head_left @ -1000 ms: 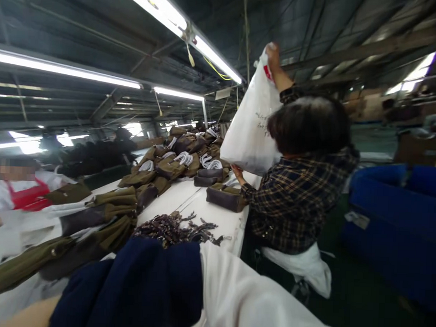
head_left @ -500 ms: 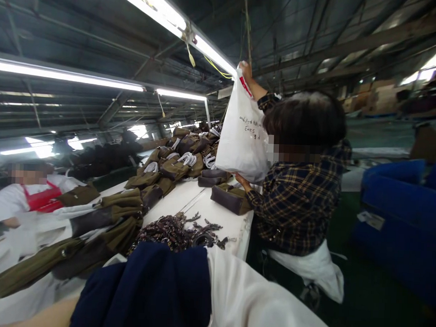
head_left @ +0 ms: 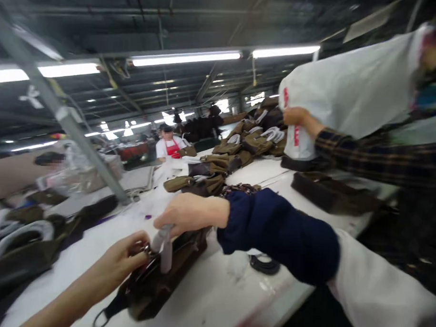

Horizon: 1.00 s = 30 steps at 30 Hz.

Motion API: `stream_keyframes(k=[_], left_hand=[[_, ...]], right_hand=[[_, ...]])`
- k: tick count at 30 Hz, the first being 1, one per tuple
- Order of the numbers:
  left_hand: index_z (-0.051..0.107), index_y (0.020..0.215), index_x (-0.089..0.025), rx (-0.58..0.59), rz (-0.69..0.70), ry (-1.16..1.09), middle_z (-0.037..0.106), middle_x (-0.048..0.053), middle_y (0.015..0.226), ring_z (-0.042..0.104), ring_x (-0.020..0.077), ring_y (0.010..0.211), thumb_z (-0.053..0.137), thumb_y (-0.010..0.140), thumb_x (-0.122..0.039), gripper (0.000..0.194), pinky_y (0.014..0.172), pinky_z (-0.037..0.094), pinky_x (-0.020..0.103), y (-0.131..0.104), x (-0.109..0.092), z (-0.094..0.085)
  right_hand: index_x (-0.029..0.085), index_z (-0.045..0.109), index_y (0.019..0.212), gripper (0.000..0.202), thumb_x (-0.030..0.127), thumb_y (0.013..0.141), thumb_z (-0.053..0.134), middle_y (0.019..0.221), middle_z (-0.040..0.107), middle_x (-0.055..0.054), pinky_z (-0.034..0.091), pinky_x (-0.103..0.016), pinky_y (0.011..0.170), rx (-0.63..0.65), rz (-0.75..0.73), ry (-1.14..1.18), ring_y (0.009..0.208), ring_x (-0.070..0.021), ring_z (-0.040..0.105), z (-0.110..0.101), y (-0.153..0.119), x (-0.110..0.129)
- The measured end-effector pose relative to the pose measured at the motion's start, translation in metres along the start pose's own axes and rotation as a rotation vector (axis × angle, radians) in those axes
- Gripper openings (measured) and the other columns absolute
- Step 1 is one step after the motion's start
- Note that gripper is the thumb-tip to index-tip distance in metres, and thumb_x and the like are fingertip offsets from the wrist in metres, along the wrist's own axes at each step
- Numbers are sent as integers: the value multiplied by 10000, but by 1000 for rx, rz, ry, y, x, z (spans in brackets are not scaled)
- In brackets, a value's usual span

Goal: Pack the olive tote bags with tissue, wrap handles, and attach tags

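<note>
A dark brown and olive handbag (head_left: 171, 271) lies on the white table in front of me. My right hand (head_left: 182, 212), in a navy sleeve cover, is closed around the bag's white-wrapped handle (head_left: 164, 247). At the bag's left end, my left hand (head_left: 131, 253) has its fingers curled on a small metal fitting near the opening. A dark strap tab with a metal ring (head_left: 100, 319) sticks out from the bag's near end. Motion blur hides the fitting's details.
A co-worker's plaid sleeve (head_left: 364, 156) reaches in at right, holding a large white sack (head_left: 352, 87). Olive bags (head_left: 254, 141) are piled farther along the table. Another brown bag (head_left: 331, 191) lies at right, a coiled dark strap (head_left: 264, 264) nearer. A slanted metal post (head_left: 86, 149) stands left.
My view has swung left. Both my hands and the handbag have come into view, with my hands on it. The co-worker's white sack has gone from upright to tilted sideways.
</note>
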<state>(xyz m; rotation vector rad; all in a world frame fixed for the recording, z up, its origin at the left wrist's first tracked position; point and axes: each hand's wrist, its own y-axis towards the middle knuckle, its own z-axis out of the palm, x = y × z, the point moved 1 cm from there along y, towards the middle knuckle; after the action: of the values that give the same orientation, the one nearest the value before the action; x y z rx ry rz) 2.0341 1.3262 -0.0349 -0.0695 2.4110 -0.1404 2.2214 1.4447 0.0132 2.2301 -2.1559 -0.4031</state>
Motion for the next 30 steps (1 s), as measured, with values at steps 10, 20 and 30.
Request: stream_keyframes(k=[10,20,30], left_hand=[[621,976,-250,59,331,846,657,25,844,580,237,909,386,949,-117,272,1008,350,494,0,7,6],[608,1289,-249,389,81,-239,659,47,1266,567,281,1201,622,848,-305,445,1038,428,407,-21,23,9],[445,1403,-194,-386,-3,-304,478,193,1485,415,351,1396,722,760,-579,798,1131,344,523,-26,97,22]], right_hand=[[206,646,910,119,322,909,673,784,660,-12,191,-284,537,-32,-102,-7,630,-131,501,7,-8,-7],[183,563,961,114,106,946,481,863,574,-23,288,-292,596,-161,-91,-131,701,-155,477,5,-8,-14],[178,531,1013,338,-64,796,437,950,574,-2,426,-231,758,-427,-184,757,830,-106,529,11,19,-1]])
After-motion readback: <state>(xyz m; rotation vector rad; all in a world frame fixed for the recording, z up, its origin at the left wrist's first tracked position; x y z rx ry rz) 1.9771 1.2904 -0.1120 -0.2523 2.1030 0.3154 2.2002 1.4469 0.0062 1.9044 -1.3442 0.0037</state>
